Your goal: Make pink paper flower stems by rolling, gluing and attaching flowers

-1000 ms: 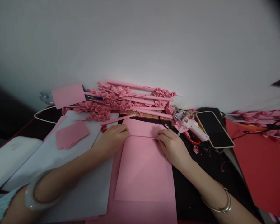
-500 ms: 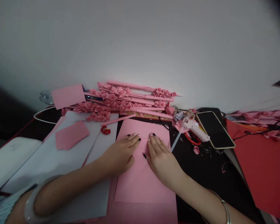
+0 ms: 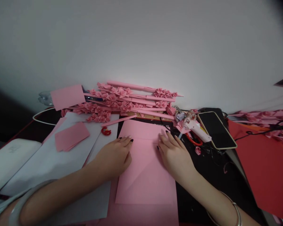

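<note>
A pink paper sheet (image 3: 146, 175) lies in front of me, with a crease running across its upper part. On its left edge rests my left hand (image 3: 116, 157), fingers stretched out and pressed to the paper. My right hand (image 3: 175, 153) lies on the right edge, its fingers extended over the creased area. Neither hand grasps anything. Beneath this sheet, more pink paper (image 3: 141, 216) shows at the bottom.
Pink paper flower stems (image 3: 122, 97) are piled along the wall. Small pink cards (image 3: 72, 136) lie on white sheets (image 3: 85, 194) at left, near a red tape dispenser (image 3: 106, 131). To the right are a glue gun (image 3: 198, 130), a phone (image 3: 217, 130) and red paper (image 3: 266, 169).
My hands have spread apart along the crease: the left moved to the left edge, the right to the right edge. The sheet stays in place.
</note>
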`<state>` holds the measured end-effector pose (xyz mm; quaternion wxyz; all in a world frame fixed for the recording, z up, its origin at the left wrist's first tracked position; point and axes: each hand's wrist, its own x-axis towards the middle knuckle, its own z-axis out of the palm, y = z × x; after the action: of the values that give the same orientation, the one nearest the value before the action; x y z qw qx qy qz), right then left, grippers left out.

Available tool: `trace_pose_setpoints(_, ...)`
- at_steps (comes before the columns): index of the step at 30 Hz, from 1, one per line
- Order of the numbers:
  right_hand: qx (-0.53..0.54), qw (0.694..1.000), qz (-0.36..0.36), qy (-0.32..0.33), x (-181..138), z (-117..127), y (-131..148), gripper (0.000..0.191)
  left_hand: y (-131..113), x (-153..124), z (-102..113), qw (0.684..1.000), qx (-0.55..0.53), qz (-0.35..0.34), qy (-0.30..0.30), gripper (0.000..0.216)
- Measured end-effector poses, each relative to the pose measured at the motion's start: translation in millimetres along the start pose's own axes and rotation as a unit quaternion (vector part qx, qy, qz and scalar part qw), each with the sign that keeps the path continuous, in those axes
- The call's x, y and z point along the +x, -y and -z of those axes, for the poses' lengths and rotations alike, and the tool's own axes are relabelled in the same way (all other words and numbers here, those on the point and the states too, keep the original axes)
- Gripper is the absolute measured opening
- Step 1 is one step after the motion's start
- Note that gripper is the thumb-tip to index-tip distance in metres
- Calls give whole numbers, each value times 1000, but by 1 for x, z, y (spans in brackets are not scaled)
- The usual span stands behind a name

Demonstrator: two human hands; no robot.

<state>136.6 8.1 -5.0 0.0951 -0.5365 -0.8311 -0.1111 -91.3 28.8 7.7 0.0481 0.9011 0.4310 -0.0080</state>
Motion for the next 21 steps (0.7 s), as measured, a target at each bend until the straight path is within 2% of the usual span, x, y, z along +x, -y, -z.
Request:
trace_pose_setpoints(3, 38, 999, 12, -13, 3, -4, -8, 23, 7, 0, 2, 1000, 5, 0, -26, 34)
trace_pose_setpoints(6, 128, 991, 6, -36, 8, -8, -17, 18, 16, 3, 7, 999, -9, -7, -37, 32)
trace_pose_setpoints(9, 232, 971, -23, -56, 12, -10, -25, 15, 27, 7, 9, 998, -41, -10, -40, 32)
trace_pose_setpoints(12, 301, 952, -38, -42, 15, -10, -30, 17, 37, 11, 2, 994, -92, -5, -63, 31)
trace_pose_setpoints(17, 334, 941, -61, -5, 17, -7, -32, 17, 47, 17, -13, 984, -155, 18, -83, 27)
trace_pose_setpoints(21, 339, 935, -105, 18, 17, -8, -32, 18, 46, 17, -14, 982, -165, 33, -90, 20)
